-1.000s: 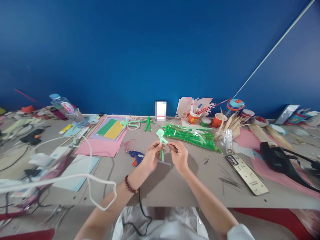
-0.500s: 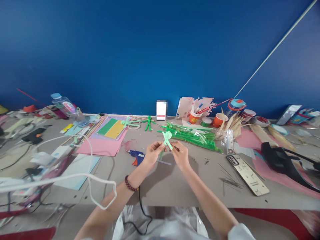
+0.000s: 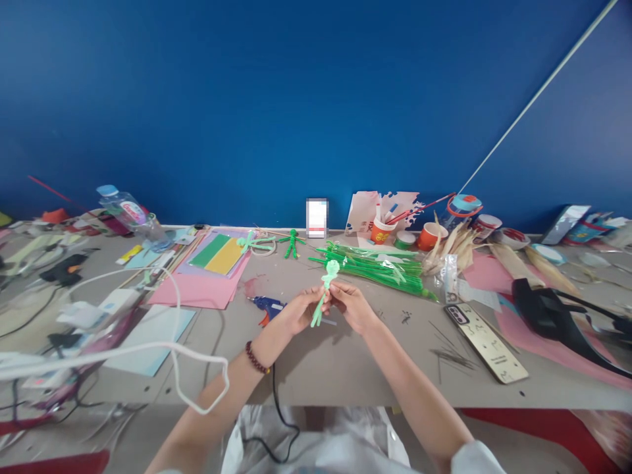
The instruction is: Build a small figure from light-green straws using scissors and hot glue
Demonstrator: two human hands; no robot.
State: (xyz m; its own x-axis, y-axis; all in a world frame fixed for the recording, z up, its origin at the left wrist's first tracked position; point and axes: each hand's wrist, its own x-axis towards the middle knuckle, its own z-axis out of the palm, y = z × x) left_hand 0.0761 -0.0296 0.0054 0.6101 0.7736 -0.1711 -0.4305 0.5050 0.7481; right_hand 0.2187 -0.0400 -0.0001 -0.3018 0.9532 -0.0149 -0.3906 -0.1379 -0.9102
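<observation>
A pale green pipe-cleaner figure (image 3: 331, 268) is held between both hands over the middle of the table. My left hand (image 3: 305, 308) pinches its body from the left, and my right hand (image 3: 351, 307) grips it from the right. Its round head points away from me and its legs hang down toward me. Just left of my left hand lies a blue glue gun (image 3: 268, 307), partly hidden by the hand. Beyond the hands are a darker green pipe-cleaner figure (image 3: 292, 243) and another pale green figure (image 3: 251, 242).
A bundle of green pipe cleaners (image 3: 375, 268) lies behind my right hand. To the right are a phone (image 3: 488, 345) and thin dark wires (image 3: 454, 359). Coloured sheets (image 3: 197, 289) lie left. A white cable (image 3: 178, 349) loops above my left forearm; paper cups (image 3: 381, 232) stand behind.
The figure has been turned in my fingers: its legs now point down toward me and its head stands further out. Both hands stay close together around it.
</observation>
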